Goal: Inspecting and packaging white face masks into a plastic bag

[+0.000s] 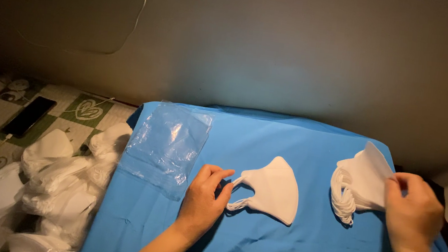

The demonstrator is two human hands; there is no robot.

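A clear plastic bag (167, 146) lies flat at the left of the blue-covered surface (255, 244), just beside the left hand (205, 195), whose fingers (224, 191) pinch the ear loop of a single white mask (273, 188) lying mid-surface. The right hand (411, 212) has its fingers closed on the top of a stack of white masks (358, 182) at the right edge. A loose heap of masks (51, 184) and a dark phone (28, 116) rest on the patterned bedding (86, 108) left of the surface, with a bare grey wall (301, 50) behind.
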